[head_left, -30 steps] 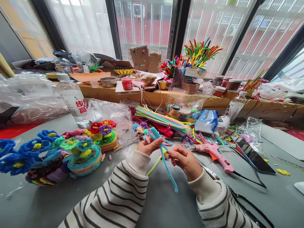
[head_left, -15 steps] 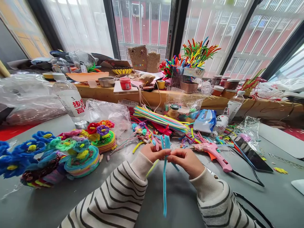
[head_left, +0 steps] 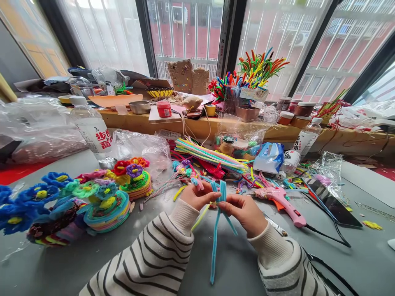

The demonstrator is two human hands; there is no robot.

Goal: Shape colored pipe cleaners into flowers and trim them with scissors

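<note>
Between my two hands is a light-blue pipe cleaner (head_left: 215, 246), folded into upright loops at the top. One long tail hangs straight down from it and a shorter tail slants down to the right. My right hand (head_left: 247, 213) pinches it just under the loops with thumb and index finger. From the other side, my left hand (head_left: 197, 199) grips it with the thumb across and the fingers curled behind, partly hidden. A pale yellow pipe cleaner (head_left: 200, 218) shows below my left hand; whether it is held or lying on the table I cannot tell.
A pink glue gun (head_left: 282, 201) lies right of my right hand, its cord trailing. Behind are a bundle of pipe cleaners (head_left: 212, 156) and a dark phone-like slab (head_left: 333, 205). Blue fuzzy flowers (head_left: 40, 193) and a layered round piece (head_left: 108, 209) stand left. A water bottle (head_left: 92, 127) stands behind them.
The blue loops have shifted slightly right and spread wider. My right hand's pinch now sits just below them, and the short tail shows longer at the right. The view has shifted slightly.
</note>
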